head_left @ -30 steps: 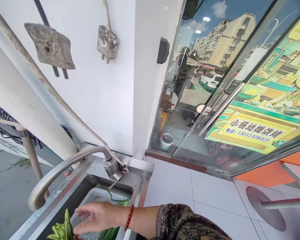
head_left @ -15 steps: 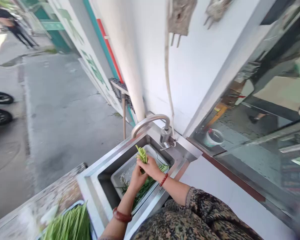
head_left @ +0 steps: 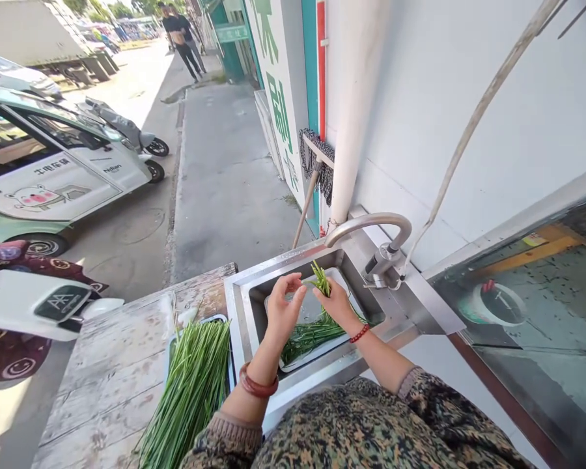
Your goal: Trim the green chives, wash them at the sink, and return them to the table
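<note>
My right hand (head_left: pixel 338 303) is wrapped round a bunch of thin green stalks, which look like garlic chives (head_left: pixel 320 279), with their cut ends poking up above the fingers. The long leaves trail down into a pale basin (head_left: pixel 300 365) inside the steel sink (head_left: pixel 258 312). Left of the bunch, my left hand (head_left: pixel 284 309) is raised over the sink with thumb and fingers apart, holding nothing. A larger heap of green chives (head_left: pixel 190 384) lies on a tray (head_left: pixel 231 371) left of the sink.
A curved faucet (head_left: pixel 371 225) rises at the sink's back right corner. The tray rests on a weathered wooden table (head_left: pixel 112 384). Behind the sink stand a pipe (head_left: pixel 356 117) and a mop (head_left: pixel 317 156). A white three-wheeler (head_left: pixel 73 169) is parked to the left.
My left hand has come off the chive bunch and moved left, its fingers opening. My right hand keeps hold of the bunch. The view has swung left, showing more of the street and the heap.
</note>
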A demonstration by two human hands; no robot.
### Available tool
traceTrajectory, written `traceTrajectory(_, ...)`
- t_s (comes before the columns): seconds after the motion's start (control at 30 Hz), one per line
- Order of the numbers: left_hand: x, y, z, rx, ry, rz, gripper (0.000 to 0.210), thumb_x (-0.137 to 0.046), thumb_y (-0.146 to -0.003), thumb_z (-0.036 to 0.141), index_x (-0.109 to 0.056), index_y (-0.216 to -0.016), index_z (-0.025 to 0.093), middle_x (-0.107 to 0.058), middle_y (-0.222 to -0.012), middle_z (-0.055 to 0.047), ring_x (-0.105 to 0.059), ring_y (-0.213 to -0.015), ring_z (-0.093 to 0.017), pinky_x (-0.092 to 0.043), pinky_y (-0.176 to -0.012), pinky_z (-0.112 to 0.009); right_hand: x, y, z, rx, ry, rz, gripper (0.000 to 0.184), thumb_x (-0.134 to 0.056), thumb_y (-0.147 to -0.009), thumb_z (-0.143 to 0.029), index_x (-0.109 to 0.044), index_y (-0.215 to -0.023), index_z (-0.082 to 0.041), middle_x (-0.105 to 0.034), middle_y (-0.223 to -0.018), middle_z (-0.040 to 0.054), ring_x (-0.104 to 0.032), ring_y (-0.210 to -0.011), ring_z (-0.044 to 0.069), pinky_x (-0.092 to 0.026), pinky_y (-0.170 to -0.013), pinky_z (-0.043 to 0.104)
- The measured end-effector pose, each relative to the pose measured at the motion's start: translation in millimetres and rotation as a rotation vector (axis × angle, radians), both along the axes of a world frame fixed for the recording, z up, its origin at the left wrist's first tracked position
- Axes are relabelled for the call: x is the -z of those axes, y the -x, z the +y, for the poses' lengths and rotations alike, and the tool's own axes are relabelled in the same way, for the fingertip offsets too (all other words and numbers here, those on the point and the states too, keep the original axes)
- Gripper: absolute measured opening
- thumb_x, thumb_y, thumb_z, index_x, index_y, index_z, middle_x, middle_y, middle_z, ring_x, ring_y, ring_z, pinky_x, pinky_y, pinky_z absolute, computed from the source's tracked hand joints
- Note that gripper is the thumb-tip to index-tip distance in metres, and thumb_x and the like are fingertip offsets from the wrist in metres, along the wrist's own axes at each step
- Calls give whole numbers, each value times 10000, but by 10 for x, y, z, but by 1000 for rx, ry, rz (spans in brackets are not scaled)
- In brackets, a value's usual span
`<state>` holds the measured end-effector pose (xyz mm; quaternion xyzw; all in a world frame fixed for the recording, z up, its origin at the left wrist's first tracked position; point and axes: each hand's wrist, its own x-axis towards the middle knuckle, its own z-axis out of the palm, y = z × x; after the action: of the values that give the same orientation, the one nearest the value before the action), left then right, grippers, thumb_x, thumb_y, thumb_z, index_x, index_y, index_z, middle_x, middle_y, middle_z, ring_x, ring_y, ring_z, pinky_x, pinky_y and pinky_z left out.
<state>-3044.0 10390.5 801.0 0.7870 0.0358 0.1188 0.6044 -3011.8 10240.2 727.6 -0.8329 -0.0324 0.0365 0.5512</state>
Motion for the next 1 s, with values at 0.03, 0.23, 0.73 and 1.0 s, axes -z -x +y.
traceTrajectory(0.03,-58,10,-14,0,-42,-30,321,-659,-871,399,-689,-1128,210,-686,-932,-54,-633,-872,-175,-499,-852,-327,0,-5,7,0,9,11,216,-585,-797,-436,-553,-822,-224,-577,-717,-18,-516,-663,174,-395,-648,291)
traceTrajectory(0.23,-232,-4,-33,35,-119,-62,185,-629,-887,340,-754,-935,213,-684,-814,-29,-602,-745,-152,-472,-722,-279,-16,-35,4,-86,-17,52,226,-660,-734,-425,-574,-797,-225,-559,-681,-40,-486,-648,156,-390,-631,280)
traceTrajectory(0.73,-364,-72,54,-164,182,73,245,-655,-849,400,-724,-857,165,-609,-718,0,-555,-709,-126,-445,-701,-243,-175,-140,-233,-489,-725,524,434,-832,-654,-433,-650,-997,-240,-656,-825,-11,-590,-801,175,-462,-773,312)
traceTrajectory(1.0,-447,2,467,-361,63,68,268,-638,-848,415,-709,-896,161,-629,-759,-10,-571,-721,-136,-462,-730,-264,151,-325,-281,-189,-621,456,382,-735,-710,-559,-670,-764,-187,-682,-858,37,-593,-853,200,-436,-797,330)
